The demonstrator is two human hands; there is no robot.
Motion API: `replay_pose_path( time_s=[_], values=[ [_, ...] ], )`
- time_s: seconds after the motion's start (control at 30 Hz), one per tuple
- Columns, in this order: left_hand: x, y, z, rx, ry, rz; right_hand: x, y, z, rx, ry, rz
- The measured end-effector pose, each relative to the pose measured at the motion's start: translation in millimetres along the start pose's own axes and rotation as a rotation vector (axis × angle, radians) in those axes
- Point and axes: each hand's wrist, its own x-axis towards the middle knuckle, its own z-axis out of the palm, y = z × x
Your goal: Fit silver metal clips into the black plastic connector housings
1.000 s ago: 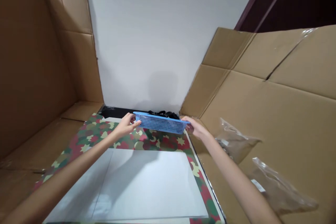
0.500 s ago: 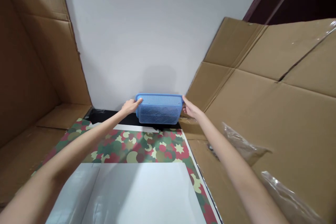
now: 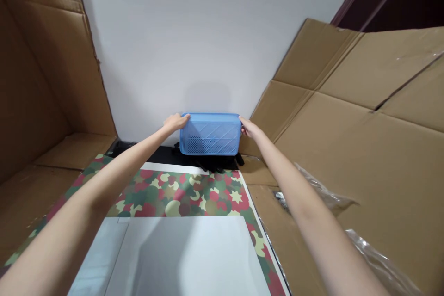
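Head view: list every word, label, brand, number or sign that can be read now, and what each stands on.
None can be read.
Blue basket: no lettering visible.
Patterned sheet: coloured shapes only.
Cardboard: no print visible.
Clear plastic bags: no readable text; the right arm partly hides them.
Small silvery patch: too blurred to tell.

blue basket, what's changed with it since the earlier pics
The blue basket has moved away toward the wall and tipped, its underside now facing the camera. Black pieces, earlier visible above its rim, now show below it. The left hand and right hand still hold its ends; the white sheet stayed put.
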Motion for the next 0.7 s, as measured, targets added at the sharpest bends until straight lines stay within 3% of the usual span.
replay_pose_path(
  time_s=[0.33, 0.53, 0.7],
  values=[
    [-1.1, 24.4, -24.8, 0.009, 0.030, 0.062, -0.6, -29.9, -17.2, -0.087, 0.069, 0.018],
    [-7.5, 27.3, -38.6, -0.036, 0.041, 0.108, -23.9, -53.2, -27.6, -0.094, 0.067, -0.053],
    [-27.5, 24.6, -58.7, -0.104, 0.047, 0.150, -49.0, -71.9, -36.7, -0.061, 0.065, -0.154]
  ],
)
